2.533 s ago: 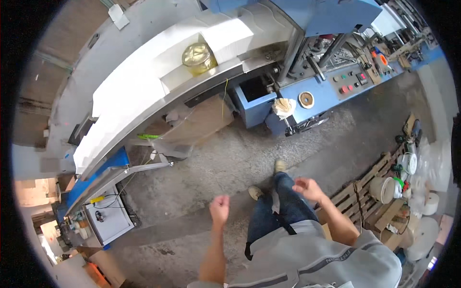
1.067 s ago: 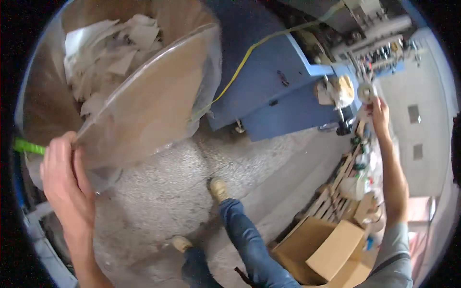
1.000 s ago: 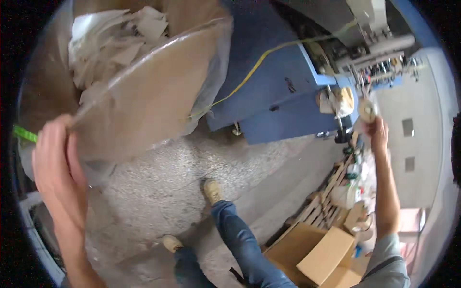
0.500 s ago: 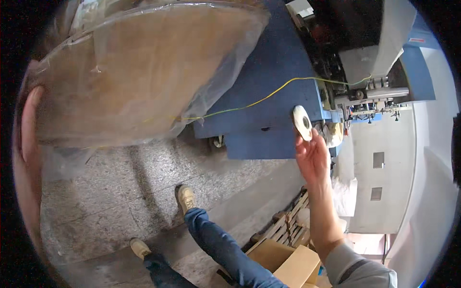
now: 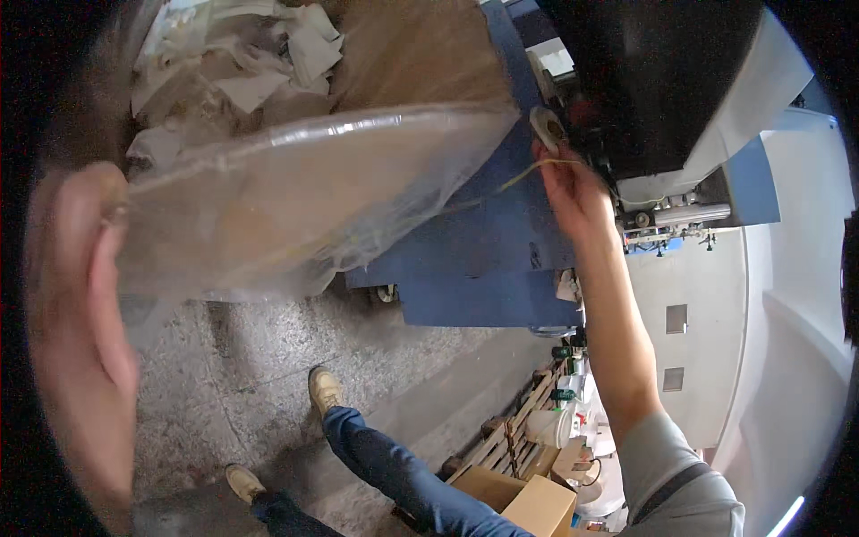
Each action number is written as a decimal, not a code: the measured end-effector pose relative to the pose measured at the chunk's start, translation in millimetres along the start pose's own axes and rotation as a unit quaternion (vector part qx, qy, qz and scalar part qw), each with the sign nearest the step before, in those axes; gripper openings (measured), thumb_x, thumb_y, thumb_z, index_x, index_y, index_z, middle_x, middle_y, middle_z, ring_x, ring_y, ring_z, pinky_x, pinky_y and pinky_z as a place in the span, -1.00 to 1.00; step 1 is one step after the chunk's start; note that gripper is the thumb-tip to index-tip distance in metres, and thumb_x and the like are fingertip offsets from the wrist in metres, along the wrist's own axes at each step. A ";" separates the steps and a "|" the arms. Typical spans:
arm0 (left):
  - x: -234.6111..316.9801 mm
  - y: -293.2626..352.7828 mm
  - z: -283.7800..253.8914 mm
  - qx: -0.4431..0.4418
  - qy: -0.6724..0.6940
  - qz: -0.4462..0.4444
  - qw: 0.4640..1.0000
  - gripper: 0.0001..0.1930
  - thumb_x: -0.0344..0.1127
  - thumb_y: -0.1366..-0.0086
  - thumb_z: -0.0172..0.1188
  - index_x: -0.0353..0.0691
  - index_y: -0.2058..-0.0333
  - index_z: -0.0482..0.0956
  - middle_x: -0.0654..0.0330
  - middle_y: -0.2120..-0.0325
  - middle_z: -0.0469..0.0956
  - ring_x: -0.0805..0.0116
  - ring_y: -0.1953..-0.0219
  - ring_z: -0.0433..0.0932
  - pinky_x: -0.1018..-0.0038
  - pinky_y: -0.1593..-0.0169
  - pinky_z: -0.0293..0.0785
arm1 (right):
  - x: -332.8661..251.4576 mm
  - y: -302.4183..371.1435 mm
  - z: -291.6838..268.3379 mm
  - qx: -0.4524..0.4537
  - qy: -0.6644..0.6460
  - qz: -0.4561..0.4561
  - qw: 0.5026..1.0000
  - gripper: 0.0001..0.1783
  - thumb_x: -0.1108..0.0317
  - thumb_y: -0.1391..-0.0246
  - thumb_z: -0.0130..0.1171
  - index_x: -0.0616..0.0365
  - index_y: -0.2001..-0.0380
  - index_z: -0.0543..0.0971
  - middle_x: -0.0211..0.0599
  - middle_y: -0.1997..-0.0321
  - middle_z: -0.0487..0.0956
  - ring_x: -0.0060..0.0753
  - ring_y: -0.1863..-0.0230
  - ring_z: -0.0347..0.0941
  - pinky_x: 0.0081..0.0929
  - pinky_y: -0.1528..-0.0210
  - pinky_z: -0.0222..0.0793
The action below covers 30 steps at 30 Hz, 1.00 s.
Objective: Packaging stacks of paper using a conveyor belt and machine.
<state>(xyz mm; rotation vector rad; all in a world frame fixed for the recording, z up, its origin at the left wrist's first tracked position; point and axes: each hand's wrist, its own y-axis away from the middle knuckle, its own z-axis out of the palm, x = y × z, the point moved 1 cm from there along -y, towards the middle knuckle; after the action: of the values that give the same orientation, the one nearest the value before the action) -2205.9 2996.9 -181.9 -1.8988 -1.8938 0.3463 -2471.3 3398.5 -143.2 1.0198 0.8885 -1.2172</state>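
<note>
At the far left, my left hand [image 5: 89, 242] is closed on the rim of a clear plastic bag [image 5: 304, 188]; motion blurs its fingers. The bag lines a large brown container, and white paper scraps [image 5: 313, 45] lie inside it. My right hand [image 5: 577, 201] is raised with the arm stretched out, its fingers closed round a cream roll of tape [image 5: 540, 125] with a dark round hole. This roll is close to the dark side of a machine. A yellow-green wire [image 5: 523, 174] passes by my right fingers.
A blue machine body [image 5: 474, 268] stands beyond the bag, with metal rollers [image 5: 689, 215] at its right. At lower right are an open cardboard box [image 5: 541, 510], a wooden pallet [image 5: 514, 430] and a white bucket [image 5: 548, 428]. My shoes stand on the grey floor [image 5: 197, 385].
My right hand has carried the roll of tape up toward the dark machine part. The bag's rim sits lower, showing the paper scraps. My left hand has come farther into view.
</note>
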 end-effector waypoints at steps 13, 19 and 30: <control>26.3 -22.9 20.5 0.062 0.058 0.041 0.996 -0.74 -0.35 -0.07 0.03 -0.22 0.22 0.46 0.11 0.39 0.38 0.11 0.34 0.41 0.23 0.28 0.29 | -45.4 -121.7 -70.9 -0.080 0.401 -0.226 0.884 -0.69 0.40 -0.28 -0.01 0.34 0.00 0.51 -0.19 -0.02 0.59 -0.36 -0.01 0.52 -0.53 -0.05 0.38; 26.0 -20.8 26.7 0.080 0.044 0.051 0.995 -0.76 -0.29 -0.12 -0.01 -0.20 0.25 0.48 0.15 0.40 0.39 0.16 0.37 0.41 0.28 0.29 0.28 | -5.1 -61.0 9.0 0.138 0.788 -0.357 0.482 -0.65 0.24 -0.26 0.05 0.28 0.05 0.55 -0.17 0.04 0.61 -0.32 0.01 0.54 -0.51 0.00 0.40; 33.4 -17.3 36.3 0.102 0.042 0.049 0.993 -0.80 -0.30 -0.12 0.00 -0.16 0.27 0.48 0.21 0.44 0.39 0.24 0.42 0.41 0.33 0.33 0.26 | 79.2 3.0 -40.6 -0.038 0.345 -0.069 0.935 -0.72 0.32 -0.23 0.06 0.32 0.12 0.48 -0.16 0.14 0.60 -0.28 0.15 0.58 -0.38 0.06 0.55</control>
<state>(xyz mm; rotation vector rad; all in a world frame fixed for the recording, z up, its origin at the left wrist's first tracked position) -2237.0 3034.1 -201.3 -1.8435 -1.6470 0.4647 -2457.0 3412.9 -229.9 1.3672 1.5612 -0.9231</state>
